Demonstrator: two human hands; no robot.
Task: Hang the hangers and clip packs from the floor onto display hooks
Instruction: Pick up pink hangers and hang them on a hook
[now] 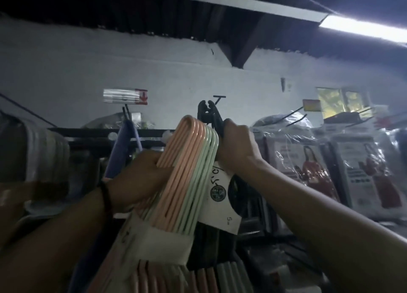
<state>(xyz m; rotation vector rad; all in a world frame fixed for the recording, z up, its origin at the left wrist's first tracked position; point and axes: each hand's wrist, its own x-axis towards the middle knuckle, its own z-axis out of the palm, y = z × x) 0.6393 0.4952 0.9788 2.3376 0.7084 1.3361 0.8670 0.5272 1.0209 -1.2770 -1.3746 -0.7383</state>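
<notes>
Bundle of pastel hangers (187,160): smooth, rounded plastic in pink and pale green, hook ends uppermost, bound low down by a white paper band (158,242). The left hand (136,176) grips the bundle's left side below the hooks, with its fingers (155,160) curled against the pink edge. Matte black hangers (208,113) lie just right of the bundle, behind a white card label (220,196) marked 5. The right hand (237,147) is clenched round their necks, held up near a black T-ended wire peg (219,97). Glossy film-wrapped packs (308,160) hang at right.
</notes>
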